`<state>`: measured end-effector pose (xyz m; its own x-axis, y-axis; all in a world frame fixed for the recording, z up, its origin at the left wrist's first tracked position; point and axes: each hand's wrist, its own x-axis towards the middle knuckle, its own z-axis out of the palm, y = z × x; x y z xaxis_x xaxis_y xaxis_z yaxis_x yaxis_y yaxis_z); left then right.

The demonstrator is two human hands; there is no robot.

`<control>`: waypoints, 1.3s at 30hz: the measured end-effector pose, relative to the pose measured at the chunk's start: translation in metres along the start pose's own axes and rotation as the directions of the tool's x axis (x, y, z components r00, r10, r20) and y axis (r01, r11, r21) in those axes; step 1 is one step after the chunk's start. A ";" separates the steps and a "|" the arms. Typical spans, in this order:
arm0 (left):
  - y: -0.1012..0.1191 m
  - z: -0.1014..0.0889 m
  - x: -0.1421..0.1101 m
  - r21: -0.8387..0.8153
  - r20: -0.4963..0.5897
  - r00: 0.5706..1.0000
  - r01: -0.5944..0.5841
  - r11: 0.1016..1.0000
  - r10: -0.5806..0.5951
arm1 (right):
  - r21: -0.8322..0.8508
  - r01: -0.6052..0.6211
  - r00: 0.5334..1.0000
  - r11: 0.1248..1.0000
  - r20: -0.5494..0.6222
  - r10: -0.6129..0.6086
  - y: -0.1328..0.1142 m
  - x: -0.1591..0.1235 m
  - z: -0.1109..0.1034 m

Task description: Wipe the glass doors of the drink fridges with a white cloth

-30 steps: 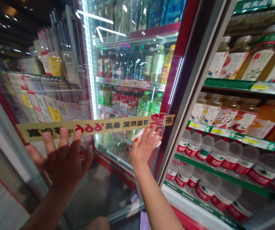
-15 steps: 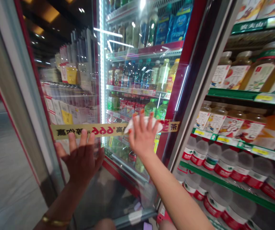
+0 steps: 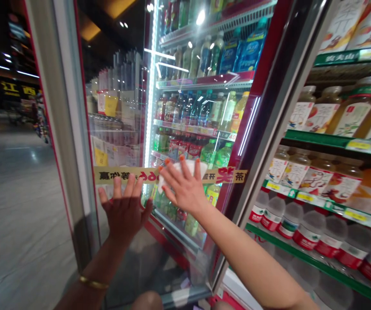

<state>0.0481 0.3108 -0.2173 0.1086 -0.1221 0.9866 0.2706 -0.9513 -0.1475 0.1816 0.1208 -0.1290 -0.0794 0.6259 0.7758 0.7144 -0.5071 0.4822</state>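
Fingers spread, my left hand (image 3: 125,213) lies flat and my right hand (image 3: 185,189) pins a white cloth (image 3: 175,170) to the glass door (image 3: 130,267); slackening could drop it.

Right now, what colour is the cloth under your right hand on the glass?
White. The cloth under the right hand shows best in the head view.
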 end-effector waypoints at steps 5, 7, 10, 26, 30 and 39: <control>0.002 0.002 -0.003 0.003 -0.007 0.999 0.041 0.999 -0.041 | 0.050 0.108 0.994 0.993 -0.022 -0.107 0.025 -0.015 -0.006; 0.003 0.003 -0.004 -0.001 -0.010 0.998 0.055 0.999 -0.055 | 0.011 -0.239 0.969 0.971 -0.058 0.239 0.045 0.013 -0.015; 0.002 0.004 -0.008 -0.024 -0.026 0.997 0.076 0.997 -0.077 | 0.008 -0.461 0.880 0.887 -0.126 0.458 0.041 0.049 -0.019; -0.013 0.005 -0.038 -0.186 -0.023 0.981 0.183 0.965 -0.191 | 0.164 0.198 0.977 0.966 -0.116 -0.180 -0.043 0.117 -0.012; -0.013 0.001 -0.041 -0.196 -0.020 0.990 0.133 0.971 -0.140 | 0.187 0.667 0.736 0.721 -0.010 -0.677 -0.062 0.058 0.007; 0.001 -0.004 -0.006 -0.018 0.072 0.995 0.074 0.997 -0.072 | -0.036 -0.575 0.796 0.817 -0.257 0.549 0.083 0.024 -0.023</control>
<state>0.0444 0.3093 -0.2227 0.1570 -0.0326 0.9871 0.2606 -0.9627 -0.0732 0.2226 0.0802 -0.0610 0.1502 0.0678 0.9863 0.6045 -0.7957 -0.0374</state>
